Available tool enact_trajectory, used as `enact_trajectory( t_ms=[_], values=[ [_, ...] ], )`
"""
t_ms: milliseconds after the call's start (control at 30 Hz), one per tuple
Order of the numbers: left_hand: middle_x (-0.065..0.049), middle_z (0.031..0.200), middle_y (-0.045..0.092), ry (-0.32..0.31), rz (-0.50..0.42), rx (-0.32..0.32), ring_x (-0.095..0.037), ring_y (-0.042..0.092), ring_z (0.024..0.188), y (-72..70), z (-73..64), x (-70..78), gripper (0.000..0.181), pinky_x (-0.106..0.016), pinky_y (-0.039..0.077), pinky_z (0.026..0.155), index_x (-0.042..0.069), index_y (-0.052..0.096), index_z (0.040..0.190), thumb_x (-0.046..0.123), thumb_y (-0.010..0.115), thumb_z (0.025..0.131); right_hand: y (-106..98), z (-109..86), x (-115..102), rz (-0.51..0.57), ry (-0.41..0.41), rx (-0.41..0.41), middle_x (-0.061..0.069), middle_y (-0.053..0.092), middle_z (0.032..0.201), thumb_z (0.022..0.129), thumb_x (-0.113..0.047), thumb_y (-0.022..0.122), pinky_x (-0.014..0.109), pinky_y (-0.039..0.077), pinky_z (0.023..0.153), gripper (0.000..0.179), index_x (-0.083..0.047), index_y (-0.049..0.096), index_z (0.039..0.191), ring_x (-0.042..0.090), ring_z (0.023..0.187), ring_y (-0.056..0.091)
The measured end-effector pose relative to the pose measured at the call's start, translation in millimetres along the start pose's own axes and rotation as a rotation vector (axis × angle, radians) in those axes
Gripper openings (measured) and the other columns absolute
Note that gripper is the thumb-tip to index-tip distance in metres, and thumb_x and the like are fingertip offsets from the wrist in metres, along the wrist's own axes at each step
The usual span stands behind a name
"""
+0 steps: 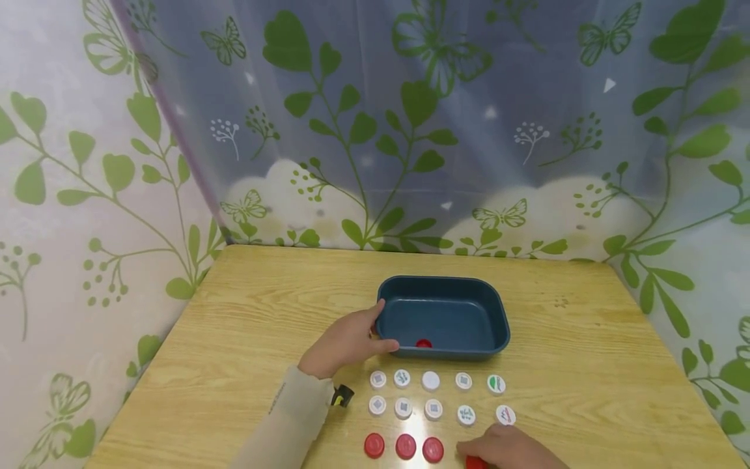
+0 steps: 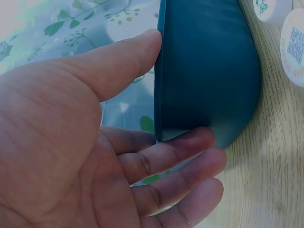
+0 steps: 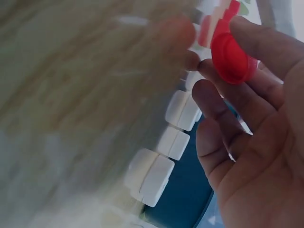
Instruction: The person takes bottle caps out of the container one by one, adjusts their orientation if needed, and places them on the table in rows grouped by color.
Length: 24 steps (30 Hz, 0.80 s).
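Observation:
At the left end of a dark blue plastic basin, my left hand holds the near-left corner, thumb on the near rim. In the left wrist view, the left hand has its thumb at the rim and several fingers along the outer wall. My right hand, cut off by the bottom edge in the head view, pinches a red bottle cap between thumb and fingers, its hollow side showing in the right wrist view. Another red cap lies inside the basin by its near wall.
Before the basin, white bottle caps stand in two rows, some with printed codes or logos. Nearer, three red caps form a row left of the right hand. A patterned curtain hangs behind the wooden table.

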State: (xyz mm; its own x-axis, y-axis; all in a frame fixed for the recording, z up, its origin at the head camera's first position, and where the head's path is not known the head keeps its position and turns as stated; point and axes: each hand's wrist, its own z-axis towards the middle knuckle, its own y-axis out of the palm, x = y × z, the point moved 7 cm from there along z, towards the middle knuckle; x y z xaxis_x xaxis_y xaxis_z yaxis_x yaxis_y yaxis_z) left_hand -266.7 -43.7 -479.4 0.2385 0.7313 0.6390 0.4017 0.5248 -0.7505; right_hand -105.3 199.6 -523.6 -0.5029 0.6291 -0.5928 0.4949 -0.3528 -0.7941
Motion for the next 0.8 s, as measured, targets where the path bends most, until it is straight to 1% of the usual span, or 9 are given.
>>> enact_trajectory(
  t_ms=[100,200,300,367,433,533,567,667,800],
  values=[
    [-0.001,0.116,0.068,-0.004,0.003,0.002,-0.013,0.060,0.097,-0.2,-0.1,-0.9,0.096,-0.035,0.052,0.083,0.010,0.028,0.164,0.051,0.077,0.091,1,0.3,-2,-0.035,0.015,0.011,-0.024,0.065,0.105,0.096,-0.063,0.061,0.021,0.049,0.072,0.052,-0.026,0.071,0.131,-0.005,0.086,0.049],
    [-0.005,0.129,0.067,-0.006,0.000,0.003,-0.013,0.061,0.103,0.0,0.0,-1.3,0.096,-0.037,0.052,0.090,0.011,0.028,0.164,0.051,0.076,0.091,0,0.0,-6,-0.082,0.005,0.024,-0.025,0.063,0.103,0.097,-0.064,0.060,0.021,0.048,0.070,0.051,-0.026,0.071,0.130,-0.005,0.085,0.048],
    [-0.007,0.143,0.062,-0.007,-0.011,0.002,-0.014,0.062,0.111,0.4,-0.6,-1.2,0.095,-0.040,0.052,0.097,0.012,0.029,0.164,0.052,0.076,0.091,0,-0.7,-11,-0.113,-0.005,0.021,-0.025,0.063,0.103,0.097,-0.065,0.058,0.021,0.049,0.070,0.053,-0.026,0.070,0.131,-0.005,0.086,0.048],
    [-0.007,0.147,0.058,-0.013,-0.016,0.002,-0.016,0.061,0.117,0.7,-0.8,-1.9,0.095,-0.041,0.051,0.101,0.013,0.028,0.164,0.051,0.076,0.091,1,-0.5,-12,-0.145,-0.007,0.009,-0.023,0.066,0.110,0.097,-0.067,0.055,0.022,0.050,0.072,0.056,-0.027,0.068,0.135,-0.004,0.088,0.049],
    [-0.007,0.152,0.055,-0.017,-0.014,0.005,-0.018,0.060,0.123,0.7,-0.9,-2.4,0.095,-0.042,0.050,0.104,0.013,0.028,0.164,0.051,0.076,0.091,1,-0.2,-12,-0.174,-0.011,-0.012,-0.019,0.068,0.122,0.098,-0.069,0.052,0.022,0.051,0.076,0.059,-0.029,0.065,0.140,-0.003,0.090,0.050],
    [-0.008,0.153,0.054,-0.018,-0.004,0.005,-0.019,0.060,0.125,1.8,-0.5,-3.6,0.095,-0.043,0.049,0.104,0.013,0.029,0.164,0.051,0.076,0.091,3,-0.6,-13,-0.225,-0.050,-0.033,-0.011,0.064,0.140,0.099,-0.068,0.049,0.023,0.053,0.081,0.062,-0.027,0.062,0.144,0.000,0.096,0.052],
    [-0.008,0.154,0.053,-0.018,0.002,0.005,-0.019,0.059,0.126,1.9,-0.7,-3.5,0.095,-0.043,0.049,0.105,0.013,0.029,0.164,0.052,0.076,0.091,4,-0.2,-12,-0.233,-0.051,-0.042,-0.009,0.062,0.143,0.099,-0.069,0.048,0.025,0.053,0.084,0.063,-0.027,0.061,0.145,0.002,0.099,0.054],
    [-0.008,0.152,0.055,-0.012,0.013,0.003,-0.019,0.060,0.123,2.6,-0.3,-3.8,0.095,-0.042,0.050,0.103,0.012,0.029,0.164,0.052,0.075,0.091,6,1.3,-8,-0.243,-0.051,-0.062,-0.006,0.064,0.139,0.100,-0.067,0.050,0.028,0.055,0.088,0.062,-0.023,0.064,0.140,0.008,0.105,0.058],
    [-0.007,0.154,0.052,-0.005,0.013,0.002,-0.020,0.058,0.128,1.3,0.3,-2.0,0.095,-0.042,0.049,0.104,0.012,0.029,0.164,0.053,0.075,0.092,1,3.3,-5,-0.243,-0.042,-0.059,-0.007,0.064,0.117,0.099,-0.063,0.057,0.027,0.056,0.082,0.054,-0.018,0.069,0.127,0.005,0.096,0.057]
  ],
)
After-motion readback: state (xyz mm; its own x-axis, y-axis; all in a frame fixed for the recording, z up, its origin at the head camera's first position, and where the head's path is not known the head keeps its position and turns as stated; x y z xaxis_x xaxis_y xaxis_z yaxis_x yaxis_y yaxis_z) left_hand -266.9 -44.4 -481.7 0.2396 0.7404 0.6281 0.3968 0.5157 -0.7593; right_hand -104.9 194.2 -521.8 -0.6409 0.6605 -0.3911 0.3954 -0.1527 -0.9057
